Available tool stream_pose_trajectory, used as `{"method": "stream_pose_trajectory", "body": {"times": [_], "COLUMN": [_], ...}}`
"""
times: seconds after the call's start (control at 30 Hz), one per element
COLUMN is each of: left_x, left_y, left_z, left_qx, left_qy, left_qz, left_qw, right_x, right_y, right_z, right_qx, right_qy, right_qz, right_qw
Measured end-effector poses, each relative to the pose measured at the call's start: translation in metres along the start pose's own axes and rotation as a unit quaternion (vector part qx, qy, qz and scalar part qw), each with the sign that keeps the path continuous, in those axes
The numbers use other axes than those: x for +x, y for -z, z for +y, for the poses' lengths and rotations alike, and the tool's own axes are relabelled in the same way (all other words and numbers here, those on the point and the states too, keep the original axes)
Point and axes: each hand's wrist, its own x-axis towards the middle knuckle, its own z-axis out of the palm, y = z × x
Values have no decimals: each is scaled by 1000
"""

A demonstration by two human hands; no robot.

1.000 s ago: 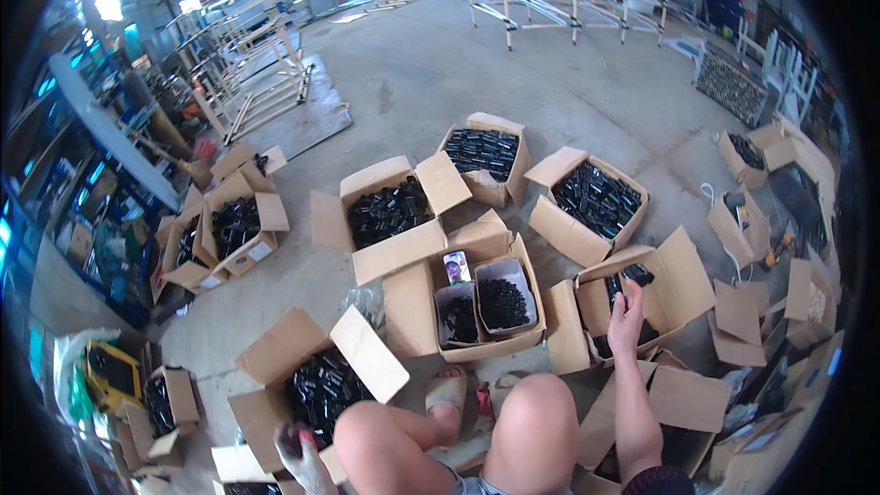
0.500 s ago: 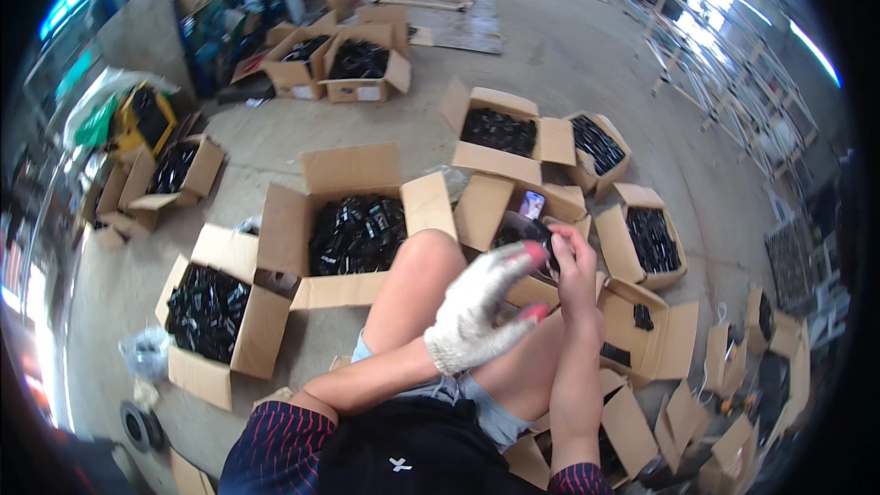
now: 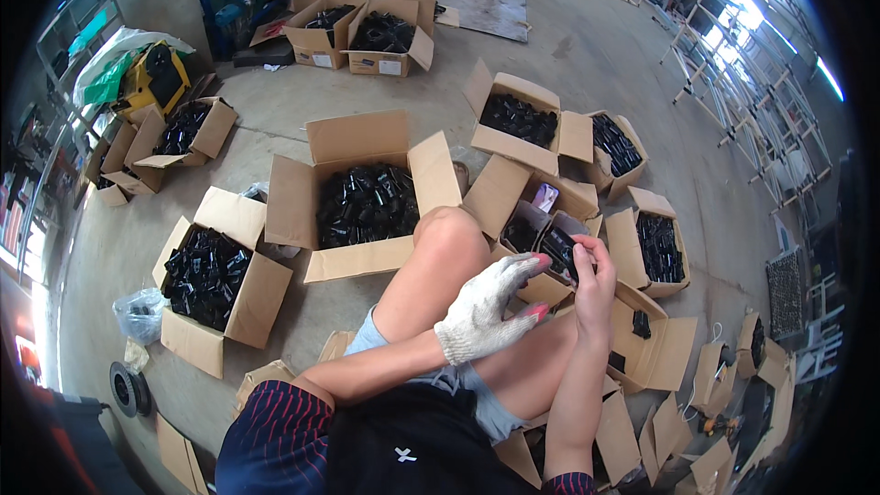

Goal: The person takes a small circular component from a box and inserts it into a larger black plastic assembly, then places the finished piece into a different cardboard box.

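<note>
My left hand wears a white knit glove with pinkish-red fingertips. Its thumb and forefinger are spread, with nothing between them. Just beyond the forefinger is a glossy black plastic part, held in the bare fingers of my right hand. Whether the gloved fingertip touches this part I cannot tell. Both hands are in front of an open cardboard box holding a dark bin and a lit phone. Part of the box's contents is hidden behind my hands.
Open cartons of black parts surround my knees, including a large carton ahead and another carton at left. A carton at right holds a few parts. A black spool and a clear plastic bag lie at left. Metal frames stand far right.
The view has shifted, so the boxes appear higher. My right hand has turned and lowered slightly, bringing the black part into clearer sight. The gloved hand stays beside it, fingers still apart.
</note>
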Motion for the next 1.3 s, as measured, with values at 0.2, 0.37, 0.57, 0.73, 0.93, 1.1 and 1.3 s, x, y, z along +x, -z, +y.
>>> {"method": "stream_pose_trajectory", "body": {"times": [0.2, 0.37, 0.57, 0.73, 0.93, 1.1, 1.3], "left_x": [15, 25, 58, 84, 81, 69, 60], "left_y": [-9, -12, -25, -50, -90, -113, -120], "left_z": [-22, -32, -31, -49, -68, -100, -145], "left_qx": [181, 118, 47, -267, -431, -548, -499], "left_qy": [-101, 16, 61, 259, 321, 380, 343], "left_qz": [30, -107, -217, -244, -201, -150, -23], "left_qw": [978, 987, 973, 896, 819, 730, 795], "right_x": [3, -5, -8, -11, -3, 29, 64], "right_y": [17, 17, 26, 44, 55, 57, 45], "right_z": [4, -2, -7, -2, 8, 14, 8], "right_qx": [2, -74, -29, 130, 37, -133, -286], "right_qy": [-18, -48, -140, -102, -89, -138, -150], "right_qz": [-32, -78, -15, 40, 74, -2, -80], "right_qw": [999, 993, 990, 985, 993, 981, 943]}}
